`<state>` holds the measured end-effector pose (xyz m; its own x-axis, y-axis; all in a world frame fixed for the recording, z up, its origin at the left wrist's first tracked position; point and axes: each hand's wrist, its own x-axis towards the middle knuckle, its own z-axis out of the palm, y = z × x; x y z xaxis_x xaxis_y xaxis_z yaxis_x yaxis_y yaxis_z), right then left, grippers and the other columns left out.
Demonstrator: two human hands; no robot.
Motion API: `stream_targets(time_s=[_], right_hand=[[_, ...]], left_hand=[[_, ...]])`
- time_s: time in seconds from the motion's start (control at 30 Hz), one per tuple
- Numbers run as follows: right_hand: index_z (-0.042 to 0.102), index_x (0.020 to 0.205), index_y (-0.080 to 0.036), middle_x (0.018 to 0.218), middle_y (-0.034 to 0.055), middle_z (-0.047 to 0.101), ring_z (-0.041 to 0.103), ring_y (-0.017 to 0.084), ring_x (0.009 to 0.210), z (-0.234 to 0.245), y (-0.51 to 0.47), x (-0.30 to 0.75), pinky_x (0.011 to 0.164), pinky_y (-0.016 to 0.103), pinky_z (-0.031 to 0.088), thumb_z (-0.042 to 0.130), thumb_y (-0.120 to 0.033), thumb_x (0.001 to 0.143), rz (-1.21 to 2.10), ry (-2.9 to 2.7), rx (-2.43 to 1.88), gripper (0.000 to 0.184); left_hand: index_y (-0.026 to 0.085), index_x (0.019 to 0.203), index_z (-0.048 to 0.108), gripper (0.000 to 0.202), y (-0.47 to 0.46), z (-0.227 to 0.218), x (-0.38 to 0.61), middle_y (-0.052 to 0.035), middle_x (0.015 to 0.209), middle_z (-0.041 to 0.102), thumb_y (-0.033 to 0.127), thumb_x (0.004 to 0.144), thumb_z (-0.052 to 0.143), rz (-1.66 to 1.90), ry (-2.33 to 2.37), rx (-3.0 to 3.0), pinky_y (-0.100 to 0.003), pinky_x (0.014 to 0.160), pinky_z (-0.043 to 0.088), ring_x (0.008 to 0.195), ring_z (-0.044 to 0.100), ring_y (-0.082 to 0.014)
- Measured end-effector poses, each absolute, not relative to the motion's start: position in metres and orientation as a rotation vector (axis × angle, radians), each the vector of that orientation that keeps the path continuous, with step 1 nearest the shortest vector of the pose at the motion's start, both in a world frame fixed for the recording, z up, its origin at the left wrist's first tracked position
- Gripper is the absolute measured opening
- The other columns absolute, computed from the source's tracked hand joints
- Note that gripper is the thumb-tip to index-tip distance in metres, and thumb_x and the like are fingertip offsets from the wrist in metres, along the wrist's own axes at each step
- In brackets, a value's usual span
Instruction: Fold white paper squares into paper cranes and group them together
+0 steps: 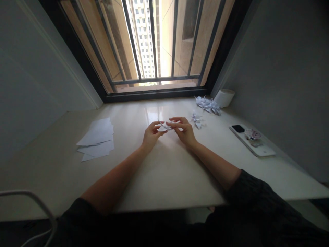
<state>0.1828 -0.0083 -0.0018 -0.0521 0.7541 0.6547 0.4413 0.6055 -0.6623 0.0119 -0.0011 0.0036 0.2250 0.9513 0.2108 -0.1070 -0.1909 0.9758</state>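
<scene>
Between my two hands is a small white origami crane (164,127), held just above the tabletop with its wings spread out. My left hand (152,134) pinches its left side between thumb and fingers. From the other side, my right hand (183,130) grips it with thumb and index finger, the other fingers bent over it. The fingers partly cover the crane. To the right of my right hand, a few more folded paper cranes (197,120) lie close together. Behind them a larger heap of white paper cranes (207,104) rests near the window.
Loose white paper sheets (96,139) lie overlapping on the left of the white table (164,185). A phone (253,141) with a round grip lies at the right. A white cup-like container (224,98) stands by the wall. A pale cable (38,202) loops at the lower left.
</scene>
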Motion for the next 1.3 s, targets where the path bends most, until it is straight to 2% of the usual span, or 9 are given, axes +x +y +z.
stream_targets(time_s=[0.13, 0.3, 0.43, 0.67, 0.8, 1.0, 1.3], right_hand=[[0.068, 0.104, -0.034, 0.108, 0.0019, 0.067, 0.058, 0.019, 0.101, -0.0006, -0.0095, 0.1837, 0.091, 0.040, 0.044, 0.054, -0.024, 0.086, 0.405, -1.694, -0.953, 0.025], [0.067, 0.107, -0.034, 0.110, 0.0005, 0.068, 0.059, 0.019, 0.102, -0.0018, -0.0083, 0.1857, 0.091, 0.040, 0.045, 0.052, -0.017, 0.086, 0.369, -1.753, -0.893, 0.031], [0.066, 0.108, -0.035, 0.111, 0.0002, 0.068, 0.060, 0.019, 0.101, -0.0012, -0.0079, 0.1860, 0.090, 0.040, 0.046, 0.050, -0.014, 0.086, 0.318, -1.802, -0.880, 0.034], [0.067, 0.108, -0.034, 0.102, 0.0025, 0.069, 0.060, 0.020, 0.096, 0.0014, -0.0105, 0.1837, 0.085, 0.038, 0.048, 0.060, -0.021, 0.083, 0.334, -1.774, -0.884, 0.029], [0.069, 0.103, -0.033, 0.096, 0.0035, 0.069, 0.060, 0.019, 0.091, 0.0004, -0.0108, 0.1838, 0.081, 0.037, 0.048, 0.059, -0.025, 0.083, 0.330, -1.785, -0.876, 0.023], [0.069, 0.105, -0.030, 0.092, 0.0048, 0.068, 0.058, 0.019, 0.087, 0.0006, -0.0116, 0.1834, 0.079, 0.036, 0.047, 0.060, -0.028, 0.082, 0.332, -1.794, -0.901, 0.024], [0.071, 0.098, -0.027, 0.085, 0.0042, 0.066, 0.055, 0.019, 0.083, -0.0025, -0.0110, 0.1833, 0.076, 0.034, 0.045, 0.053, -0.026, 0.086, 0.302, -1.806, -0.941, 0.021]], left_hand=[[0.019, 0.092, 0.058, 0.034, -0.0019, 0.0037, 0.0119, -0.0030, 0.090, 0.068, 0.026, 0.063, 0.074, 1.209, 0.830, 1.374, -0.026, 0.074, 0.048, 0.083, 0.065, -0.0152], [0.018, 0.090, 0.062, 0.031, -0.0022, 0.0040, 0.0129, -0.0009, 0.086, 0.068, 0.020, 0.061, 0.072, 1.250, 0.802, 1.320, -0.026, 0.074, 0.050, 0.078, 0.064, -0.0136], [0.017, 0.090, 0.066, 0.032, -0.0026, 0.0035, 0.0142, -0.0015, 0.087, 0.070, 0.015, 0.059, 0.072, 1.261, 0.725, 1.303, -0.030, 0.079, 0.051, 0.084, 0.064, -0.0160], [0.015, 0.087, 0.068, 0.024, -0.0015, -0.0033, 0.0147, -0.0054, 0.086, 0.072, 0.021, 0.064, 0.073, 1.192, 0.665, 1.340, -0.033, 0.081, 0.051, 0.082, 0.067, -0.0193], [0.015, 0.082, 0.067, 0.020, -0.0014, -0.0051, 0.0152, -0.0045, 0.083, 0.072, 0.020, 0.064, 0.073, 1.204, 0.621, 1.325, -0.032, 0.079, 0.051, 0.079, 0.067, -0.0180], [0.015, 0.080, 0.066, 0.016, -0.0061, 0.0019, 0.0161, -0.0042, 0.081, 0.072, 0.018, 0.065, 0.072, 1.216, 0.611, 1.375, -0.032, 0.079, 0.051, 0.076, 0.067, -0.0168], [0.015, 0.081, 0.068, 0.017, -0.0051, -0.0042, 0.0154, -0.0045, 0.080, 0.072, 0.021, 0.065, 0.072, 1.245, 0.701, 1.447, -0.028, 0.072, 0.052, 0.075, 0.067, -0.0163]])
